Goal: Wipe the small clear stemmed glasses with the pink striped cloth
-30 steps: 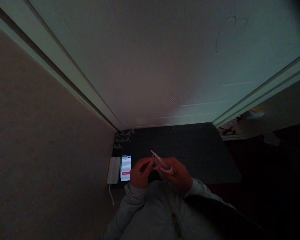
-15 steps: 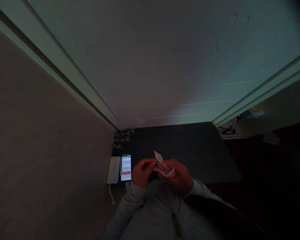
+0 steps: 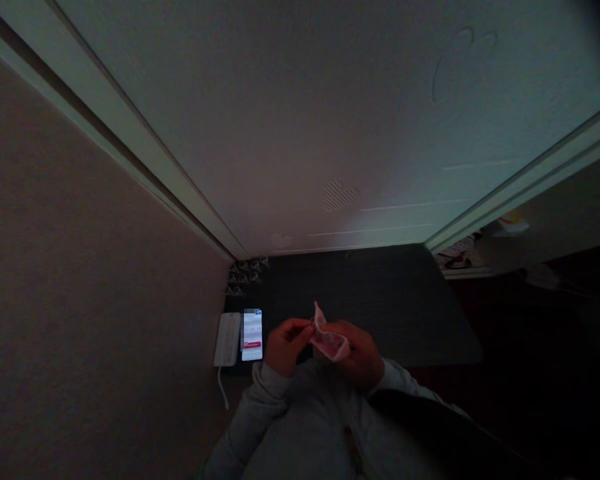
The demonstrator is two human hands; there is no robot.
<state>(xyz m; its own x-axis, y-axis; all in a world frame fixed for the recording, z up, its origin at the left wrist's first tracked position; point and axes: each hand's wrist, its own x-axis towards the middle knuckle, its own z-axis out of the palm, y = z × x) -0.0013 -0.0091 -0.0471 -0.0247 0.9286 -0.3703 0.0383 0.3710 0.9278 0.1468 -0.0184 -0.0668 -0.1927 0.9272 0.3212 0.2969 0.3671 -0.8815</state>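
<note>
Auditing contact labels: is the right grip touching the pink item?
Touching. The head view shows the right grip holding the pink item at its right side, with no gap between them.

Single head view, worn by the person, wide, facing forward and steeply down. Left hand (image 3: 281,348) and right hand (image 3: 359,355) near, low middle; dark tabletop (image 3: 385,293) beyond, white panel (image 3: 290,147) far, wall (image 3: 90,280) filling left side.
</note>
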